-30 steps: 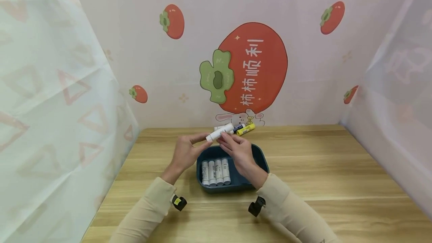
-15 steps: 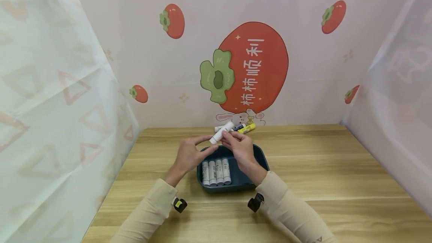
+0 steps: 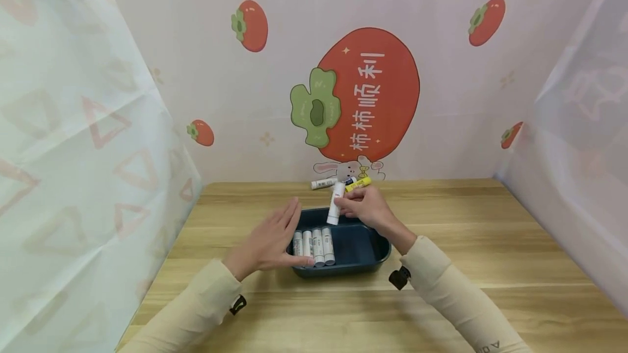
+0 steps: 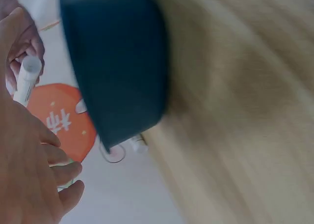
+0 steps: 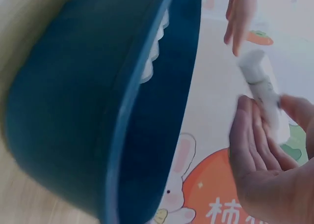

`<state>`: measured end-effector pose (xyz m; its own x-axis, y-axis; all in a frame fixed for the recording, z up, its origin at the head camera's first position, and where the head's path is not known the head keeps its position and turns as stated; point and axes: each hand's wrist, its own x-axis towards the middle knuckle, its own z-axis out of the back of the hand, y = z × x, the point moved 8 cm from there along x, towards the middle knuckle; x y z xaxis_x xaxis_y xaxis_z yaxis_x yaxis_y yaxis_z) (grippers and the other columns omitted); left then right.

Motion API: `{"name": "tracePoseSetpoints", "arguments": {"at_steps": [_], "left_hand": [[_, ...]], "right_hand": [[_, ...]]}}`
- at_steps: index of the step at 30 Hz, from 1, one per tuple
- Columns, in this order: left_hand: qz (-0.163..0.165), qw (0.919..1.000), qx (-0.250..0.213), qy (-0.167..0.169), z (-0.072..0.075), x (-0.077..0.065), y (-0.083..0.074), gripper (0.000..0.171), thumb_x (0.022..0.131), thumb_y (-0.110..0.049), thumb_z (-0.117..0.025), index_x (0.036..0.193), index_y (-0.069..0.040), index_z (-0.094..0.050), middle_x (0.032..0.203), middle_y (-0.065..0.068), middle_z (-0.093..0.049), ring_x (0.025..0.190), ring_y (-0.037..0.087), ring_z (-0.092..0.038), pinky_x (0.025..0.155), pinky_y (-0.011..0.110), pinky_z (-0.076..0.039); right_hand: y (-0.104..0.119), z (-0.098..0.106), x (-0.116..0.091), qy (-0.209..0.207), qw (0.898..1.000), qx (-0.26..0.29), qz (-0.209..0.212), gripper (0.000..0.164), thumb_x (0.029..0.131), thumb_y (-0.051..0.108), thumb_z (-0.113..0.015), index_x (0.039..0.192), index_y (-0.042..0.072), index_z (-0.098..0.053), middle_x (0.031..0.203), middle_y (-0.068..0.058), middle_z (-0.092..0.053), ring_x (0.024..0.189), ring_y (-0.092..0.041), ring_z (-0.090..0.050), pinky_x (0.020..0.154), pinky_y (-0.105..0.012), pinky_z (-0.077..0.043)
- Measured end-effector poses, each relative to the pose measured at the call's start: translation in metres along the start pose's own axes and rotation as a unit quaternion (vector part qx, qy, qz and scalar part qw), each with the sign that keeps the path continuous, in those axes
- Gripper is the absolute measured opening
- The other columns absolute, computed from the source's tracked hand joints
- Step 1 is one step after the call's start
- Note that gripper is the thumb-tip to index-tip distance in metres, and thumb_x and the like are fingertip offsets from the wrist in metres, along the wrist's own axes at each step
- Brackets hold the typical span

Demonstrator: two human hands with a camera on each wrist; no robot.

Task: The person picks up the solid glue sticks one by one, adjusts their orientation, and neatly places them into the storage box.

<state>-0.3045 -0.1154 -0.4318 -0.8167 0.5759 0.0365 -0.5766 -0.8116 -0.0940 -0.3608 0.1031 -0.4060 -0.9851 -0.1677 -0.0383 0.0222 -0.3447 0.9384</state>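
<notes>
My right hand (image 3: pixel 371 208) pinches a white glue stick (image 3: pixel 336 204) between thumb and fingers, tilted over the far side of a dark blue bin (image 3: pixel 360 270). In the right wrist view this glue stick (image 5: pixel 265 94) shows against the backdrop, higher than the bin's rim. My left hand (image 3: pixel 267 241) is open at the bin's left side, its thumb stretched across the near ends of the stored sticks. Several white glue sticks (image 3: pixel 328 247) lie side by side in the bin's left half, partly covered by that hand. Fingers of the left hand (image 4: pixel 34 170) are spread in the left wrist view.
Behind the bin, close to the backdrop, lie a white stick (image 3: pixel 322 183), a yellow stick (image 3: pixel 358 184) and a dark blue one (image 3: pixel 350 181) partly hidden. Wooden tabletop (image 3: pixel 471 255) surrounds the bin. Printed sheets (image 3: pixel 235 97) wall in the back and both sides.
The held glue stick has swung steeper and shifted right in my right hand. My left hand has moved away from it, down and left to the bin's side.
</notes>
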Motion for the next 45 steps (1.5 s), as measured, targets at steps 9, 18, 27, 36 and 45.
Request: {"name": "tracePoseSetpoints", "arguments": {"at_steps": [9,18,27,36,45], "left_hand": [[0.000,0.9996,0.015,0.026,-0.022,-0.011,0.003,0.132,0.083,-0.093,-0.050,0.168,0.000,-0.012,0.179,0.018,-0.005,0.167,0.035,-0.013,0.134,0.053,-0.022],[0.009,0.9997,-0.004,0.023,-0.032,-0.013,0.004,0.130,0.085,-0.091,-0.050,0.168,0.002,-0.015,0.178,0.020,-0.009,0.166,0.035,-0.014,0.134,0.052,-0.023],[0.009,0.9998,-0.005,0.018,-0.033,-0.012,0.004,0.129,0.086,-0.091,-0.050,0.168,0.002,-0.015,0.178,0.020,-0.009,0.166,0.034,-0.013,0.133,0.052,-0.024],[0.005,0.9998,-0.004,0.018,-0.033,-0.012,0.003,0.128,0.086,-0.090,-0.050,0.167,0.003,-0.015,0.178,0.021,-0.008,0.167,0.034,-0.013,0.133,0.052,-0.024],[0.005,0.9998,-0.009,0.016,-0.033,-0.011,0.003,0.127,0.087,-0.089,-0.051,0.167,0.003,-0.015,0.178,0.021,-0.008,0.167,0.034,-0.012,0.133,0.052,-0.023]], "right_hand": [[-0.023,-0.015,-0.012,0.071,0.988,-0.136,-0.032,0.023,0.096,0.027,-0.080,0.094,0.005,-0.084,0.090,-0.006,-0.081,0.086,-0.025,-0.080,0.083,-0.041,-0.067],[-0.032,-0.023,-0.015,0.077,0.963,-0.247,-0.068,0.026,0.095,0.029,-0.080,0.079,0.009,-0.081,0.073,-0.002,-0.078,0.067,-0.013,-0.072,0.061,-0.024,-0.052],[-0.039,-0.030,-0.010,0.084,0.953,-0.282,-0.076,0.033,0.096,0.027,-0.079,0.069,0.009,-0.077,0.067,-0.003,-0.074,0.063,-0.014,-0.069,0.059,-0.025,-0.054],[-0.050,-0.039,-0.006,0.070,0.950,-0.288,-0.096,0.034,0.094,0.030,-0.080,0.069,0.008,-0.072,0.068,-0.005,-0.073,0.063,-0.017,-0.069,0.057,-0.028,-0.051],[-0.054,-0.042,-0.004,0.065,0.949,-0.288,-0.112,0.027,0.094,0.029,-0.080,0.080,0.009,-0.068,0.073,-0.006,-0.072,0.064,-0.018,-0.067,0.058,-0.028,-0.050]]}}
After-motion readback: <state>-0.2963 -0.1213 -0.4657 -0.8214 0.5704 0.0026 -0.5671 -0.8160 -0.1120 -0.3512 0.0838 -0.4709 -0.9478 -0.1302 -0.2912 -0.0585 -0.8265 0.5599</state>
